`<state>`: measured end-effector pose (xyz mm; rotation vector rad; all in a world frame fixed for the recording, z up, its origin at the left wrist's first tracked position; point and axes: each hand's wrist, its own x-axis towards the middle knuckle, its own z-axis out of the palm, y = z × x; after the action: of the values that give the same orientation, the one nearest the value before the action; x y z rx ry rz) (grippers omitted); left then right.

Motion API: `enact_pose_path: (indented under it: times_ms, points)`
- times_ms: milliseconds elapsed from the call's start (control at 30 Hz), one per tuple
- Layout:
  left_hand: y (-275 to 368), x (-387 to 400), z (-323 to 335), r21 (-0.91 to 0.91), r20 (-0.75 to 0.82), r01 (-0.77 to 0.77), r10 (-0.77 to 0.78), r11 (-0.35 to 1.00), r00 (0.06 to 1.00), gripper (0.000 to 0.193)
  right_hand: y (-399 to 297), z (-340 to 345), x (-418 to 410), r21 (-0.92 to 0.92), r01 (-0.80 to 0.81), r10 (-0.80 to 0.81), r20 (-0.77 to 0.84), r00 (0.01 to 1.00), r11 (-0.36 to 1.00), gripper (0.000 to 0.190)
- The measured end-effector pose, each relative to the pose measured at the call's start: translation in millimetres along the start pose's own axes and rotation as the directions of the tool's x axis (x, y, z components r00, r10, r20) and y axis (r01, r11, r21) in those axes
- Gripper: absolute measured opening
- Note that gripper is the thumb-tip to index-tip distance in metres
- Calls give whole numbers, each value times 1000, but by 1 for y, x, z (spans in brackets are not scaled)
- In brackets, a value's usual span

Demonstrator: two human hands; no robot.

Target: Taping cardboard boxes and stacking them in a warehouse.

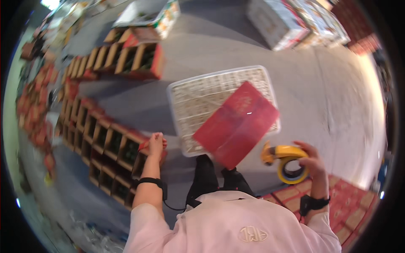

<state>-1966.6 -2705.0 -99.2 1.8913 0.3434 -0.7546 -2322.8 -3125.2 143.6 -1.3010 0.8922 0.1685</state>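
A yellow tape gun with a roll of tape on it is in my right hand, to the right of the red box. My left hand has its fingers curled, over the near end of a row of open boxes; blur hides whether it grips anything. Between the hands lies a flat-topped red cardboard box, its top closed, turned at an angle. Beneath it is an upturned white plastic crate with a grid-like surface. My legs are close to the crate's near edge.
Rows of open cardboard boxes with dark green contents run along the left. More open boxes and a white carton stand farther off. White cartons are at the upper right. Red boxes are stacked at my lower right.
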Motion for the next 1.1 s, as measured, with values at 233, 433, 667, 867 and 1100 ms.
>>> enact_pose_path:
  times_ms: [233, 433, 667, 867, 1100]
  points:
    - [-222, -127, -117, 587, -130, 401, -408, 703, 904, 31, -44, 126, 109, 362, 398, -495, 232, 837, 843, 38]
    - [-236, -134, -150, 773, -162, 425, -500, 471, 851, 43, -34, 227, 207, 1, 674, -674, -28, 738, 739, 48]
    - [-250, -31, -189, 905, -76, 277, -518, 324, 852, 58, -1, 193, 236, -816, 362, -698, -69, 713, 451, 64]
    - [-301, 49, -187, 975, 24, 109, -583, 192, 812, 60, -15, 187, 234, -984, 117, -728, -18, 685, 134, 58]
    - [-375, 111, -177, 977, 123, 18, -632, 212, 765, 36, -37, 212, 239, -980, 146, -662, 19, 750, 138, 51]
